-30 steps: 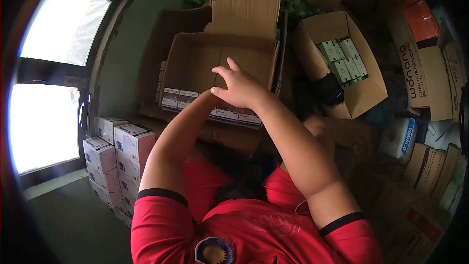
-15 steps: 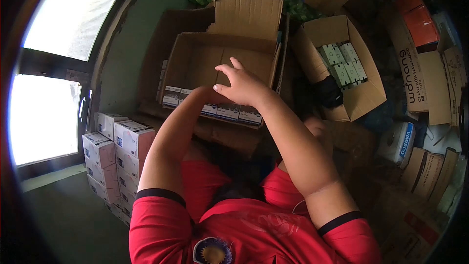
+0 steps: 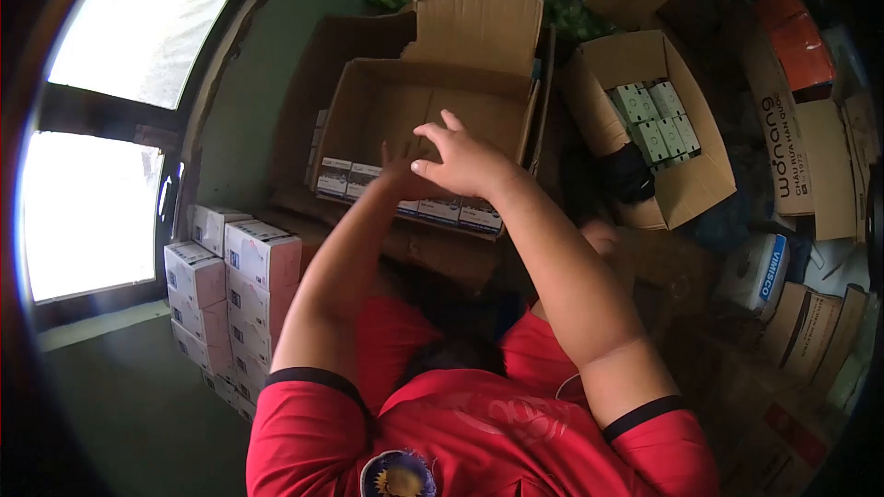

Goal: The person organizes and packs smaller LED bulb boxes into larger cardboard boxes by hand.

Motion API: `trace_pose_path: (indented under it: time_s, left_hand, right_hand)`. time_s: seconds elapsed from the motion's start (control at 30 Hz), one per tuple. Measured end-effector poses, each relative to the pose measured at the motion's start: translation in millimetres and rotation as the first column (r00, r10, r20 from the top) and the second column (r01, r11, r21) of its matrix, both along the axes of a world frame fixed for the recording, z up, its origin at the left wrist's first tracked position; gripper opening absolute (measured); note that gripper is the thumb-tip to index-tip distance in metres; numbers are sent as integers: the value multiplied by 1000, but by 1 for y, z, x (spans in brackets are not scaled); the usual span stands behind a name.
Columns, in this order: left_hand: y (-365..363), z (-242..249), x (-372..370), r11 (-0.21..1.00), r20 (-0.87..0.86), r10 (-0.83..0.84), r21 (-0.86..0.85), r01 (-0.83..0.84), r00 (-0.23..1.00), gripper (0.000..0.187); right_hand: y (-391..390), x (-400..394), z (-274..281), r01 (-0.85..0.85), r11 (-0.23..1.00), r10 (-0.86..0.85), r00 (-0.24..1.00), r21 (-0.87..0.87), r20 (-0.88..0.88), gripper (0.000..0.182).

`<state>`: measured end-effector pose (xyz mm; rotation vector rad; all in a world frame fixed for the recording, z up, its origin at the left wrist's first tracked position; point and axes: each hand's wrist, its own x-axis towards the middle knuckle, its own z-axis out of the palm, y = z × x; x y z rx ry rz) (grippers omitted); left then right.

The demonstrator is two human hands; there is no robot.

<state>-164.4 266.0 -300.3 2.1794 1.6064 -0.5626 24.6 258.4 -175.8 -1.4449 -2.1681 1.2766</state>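
My right hand hovers over the large open cardboard box, thumb and fingers apart, holding nothing I can see. Partly behind it is my left hand, its fingers pointing up and spread; the right hand overlaps part of it. Both hands are above the near side of the box, where a row of small white and blue cartons lines the near wall. Whether the hands touch each other cannot be made out.
Stacked white boxes stand left below the window. On the right, another open carton holds pale green boxes and a black item. More cardboard and a VIMISCO package line the far right.
My left hand's fingers now show, raised and spread, where they were hidden behind the right hand. The right hand keeps its pose. The whole view has shifted slightly.
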Motion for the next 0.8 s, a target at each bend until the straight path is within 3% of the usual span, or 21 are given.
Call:
trace_pose_path:
  time_s: [0.07,0.17,0.37,0.47,0.5,0.6,0.7,0.8]
  left_hand:
    - [-14,-12,27,975,156,132,161,-157,979,91]
    - [-52,-30,81,911,347,178,296,-288,921,76]
    - [-95,-34,112,863,289,190,407,-300,938,76]
    - [-89,-20,92,842,200,409,292,-453,890,81]
    - [-89,-22,80,795,236,439,348,-497,867,87]
    - [-86,-17,43,777,64,537,351,-523,841,95]
    - [-88,-6,20,688,163,629,336,-643,760,98]
    - [-87,-20,0,611,141,709,364,-703,690,102]
  right_hand:
    - [2,-2,-3,-3,1000,3,1000,14,-19,62]
    - [2,-3,-11,23,998,-21,999,50,-38,64]
    - [-3,-2,-6,7,999,-10,998,-53,-64,61]
    - [-7,2,-4,-13,998,14,1000,-61,12,62]
    - [-6,3,-5,-15,999,16,1000,-52,18,62]
    - [-3,6,-3,-13,999,14,999,-30,28,63]
    - [-4,6,4,-26,999,26,999,-35,22,65]
    - [-4,6,1,-56,998,57,998,-37,28,66]
